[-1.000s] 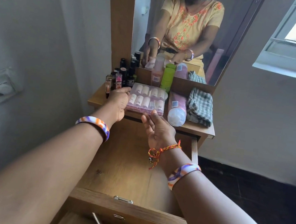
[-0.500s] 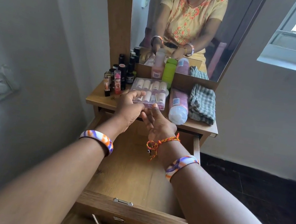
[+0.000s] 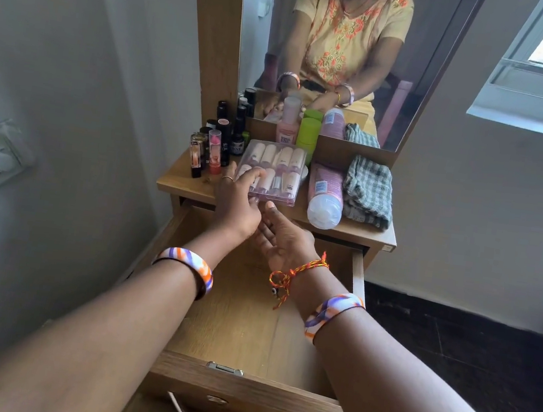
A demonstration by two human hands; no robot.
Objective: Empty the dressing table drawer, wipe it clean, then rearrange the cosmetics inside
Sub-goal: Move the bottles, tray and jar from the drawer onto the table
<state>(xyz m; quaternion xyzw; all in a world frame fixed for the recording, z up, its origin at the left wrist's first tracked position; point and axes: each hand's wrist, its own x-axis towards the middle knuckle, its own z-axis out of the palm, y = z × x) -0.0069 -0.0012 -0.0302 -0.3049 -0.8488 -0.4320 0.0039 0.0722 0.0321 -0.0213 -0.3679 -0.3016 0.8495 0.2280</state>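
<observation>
My left hand [image 3: 237,198] rests its fingertips on the near left corner of the clear case of small tubes [image 3: 270,171], touching it but not yet gripping. My right hand [image 3: 281,238] is spread, palm up and holding nothing, just below the case's front edge. The case lies flat on the table [image 3: 183,184], between the cluster of lipsticks and nail polish bottles [image 3: 216,145] and the pink bottle lying on its side [image 3: 325,194]. The drawer [image 3: 247,323] stands pulled out below, its wooden floor bare where I can see it, so I judge I am at the putting-back stage.

To do this well I should slide the case toward the table edge with my left fingers until my right palm can take its underside, then pinch both short sides and lower it level so the tubes do not shift. It should go flat against a back corner, leaving room for the bottles. I must not bump the pink bottle, which could roll.

My arms cover much of the drawer floor, and its back corners sit under the tabletop. The labels are too small to read. The folded checked cloth [image 3: 368,191] hides whatever is behind it.
</observation>
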